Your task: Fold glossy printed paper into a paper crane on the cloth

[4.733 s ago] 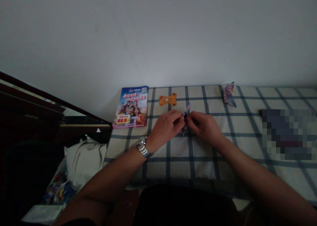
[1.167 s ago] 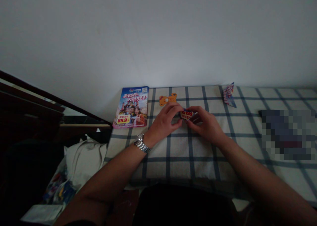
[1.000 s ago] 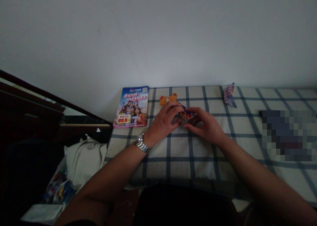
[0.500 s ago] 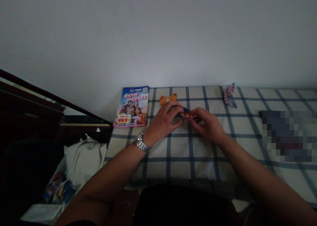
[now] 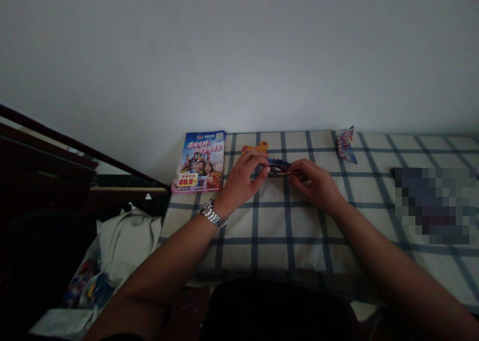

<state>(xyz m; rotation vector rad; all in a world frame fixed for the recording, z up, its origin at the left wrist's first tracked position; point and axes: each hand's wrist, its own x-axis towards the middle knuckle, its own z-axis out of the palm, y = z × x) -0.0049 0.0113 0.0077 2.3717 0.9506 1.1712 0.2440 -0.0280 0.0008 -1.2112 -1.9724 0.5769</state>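
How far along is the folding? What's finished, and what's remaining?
Finished: a folded pink-and-blue glossy paper piece sits at the far edge of the cream cloth with blue checks. In hand: a narrow folded strip of glossy printed paper, pinched between the left hand and right hand. Remaining: the blue glossy flyer lies flat, and the orange bear-shaped card lies untouched.

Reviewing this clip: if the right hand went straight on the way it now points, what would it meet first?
The folded strip of glossy paper: the right hand's fingers appear to touch its right end, though depth is hard to judge from this view.
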